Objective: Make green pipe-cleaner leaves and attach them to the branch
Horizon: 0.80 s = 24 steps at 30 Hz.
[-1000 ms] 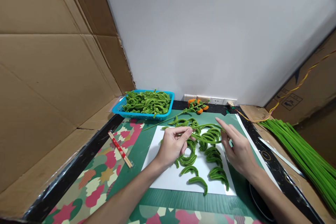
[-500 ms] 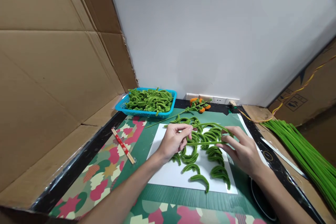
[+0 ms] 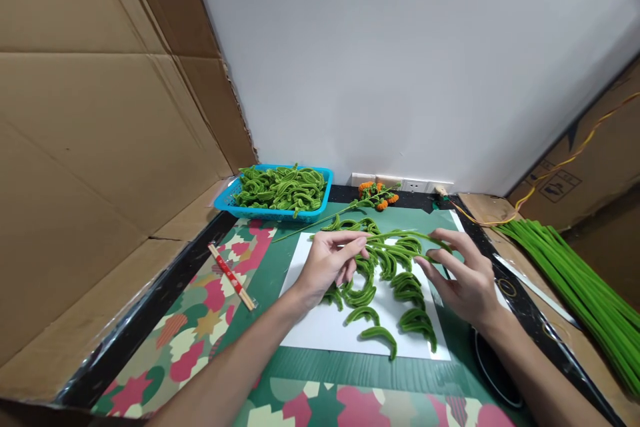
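Between my two hands stretches a green fuzzy pipe cleaner (image 3: 400, 233), held above a white sheet of paper (image 3: 315, 333). My left hand (image 3: 327, 263) is closed, with thumb and forefinger pinching its left end. The fingers of my right hand (image 3: 465, 277) are bent around its right end, where it loops back toward the left. Beneath and in front of my hands lie several short curved green pipe cleaner pieces; one, a single curved piece (image 3: 383, 335), rests near the paper's front edge. Part of the pile is hidden behind my left hand.
A blue basket (image 3: 220, 201) heaped with bent green pieces stands at the back left. Beside it lies a stem with orange flowers (image 3: 383, 203). Wrapped chopsticks (image 3: 231, 277) rest at left, long green pipe cleaners (image 3: 575, 293) at right. Cardboard (image 3: 100, 147) walls the left side.
The lower strand of the pipe cleaner has risen toward the upper one, so the loop is narrower. My right hand has shifted slightly right; my left hand still pinches.
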Available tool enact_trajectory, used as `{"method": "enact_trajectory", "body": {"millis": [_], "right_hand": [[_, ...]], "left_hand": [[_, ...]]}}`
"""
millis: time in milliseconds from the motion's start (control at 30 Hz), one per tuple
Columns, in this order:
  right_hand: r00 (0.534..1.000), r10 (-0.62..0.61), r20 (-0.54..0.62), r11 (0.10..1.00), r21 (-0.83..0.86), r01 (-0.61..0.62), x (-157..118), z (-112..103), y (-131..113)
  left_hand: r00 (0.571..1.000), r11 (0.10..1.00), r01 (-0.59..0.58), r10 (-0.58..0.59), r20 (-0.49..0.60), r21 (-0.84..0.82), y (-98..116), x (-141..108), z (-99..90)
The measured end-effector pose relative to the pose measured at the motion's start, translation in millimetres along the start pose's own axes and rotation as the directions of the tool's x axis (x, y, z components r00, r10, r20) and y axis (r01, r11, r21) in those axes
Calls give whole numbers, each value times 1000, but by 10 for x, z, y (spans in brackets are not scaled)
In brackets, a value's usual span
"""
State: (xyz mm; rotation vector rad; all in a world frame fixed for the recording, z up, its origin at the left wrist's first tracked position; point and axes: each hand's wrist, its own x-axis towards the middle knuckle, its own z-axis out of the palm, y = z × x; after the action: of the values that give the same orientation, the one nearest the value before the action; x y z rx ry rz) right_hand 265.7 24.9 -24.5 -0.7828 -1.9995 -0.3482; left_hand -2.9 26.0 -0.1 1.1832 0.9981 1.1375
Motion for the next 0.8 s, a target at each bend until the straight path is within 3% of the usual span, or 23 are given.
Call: {"method": "enact_trajectory", "body": {"millis": [200, 533, 800], "right_hand": [[999, -36, 1, 999, 26, 36, 40, -14, -25], [999, -31, -17, 999, -34, 30, 21, -26, 3], [997, -67, -39, 997, -43, 65, 60, -19, -16]], "left_hand": [[999, 999, 14, -16, -42, -43, 7, 38, -13], [995, 989, 100, -100, 9, -112, -52, 51, -74], [996, 995, 82, -83, -13, -54, -45, 84, -97]]}}
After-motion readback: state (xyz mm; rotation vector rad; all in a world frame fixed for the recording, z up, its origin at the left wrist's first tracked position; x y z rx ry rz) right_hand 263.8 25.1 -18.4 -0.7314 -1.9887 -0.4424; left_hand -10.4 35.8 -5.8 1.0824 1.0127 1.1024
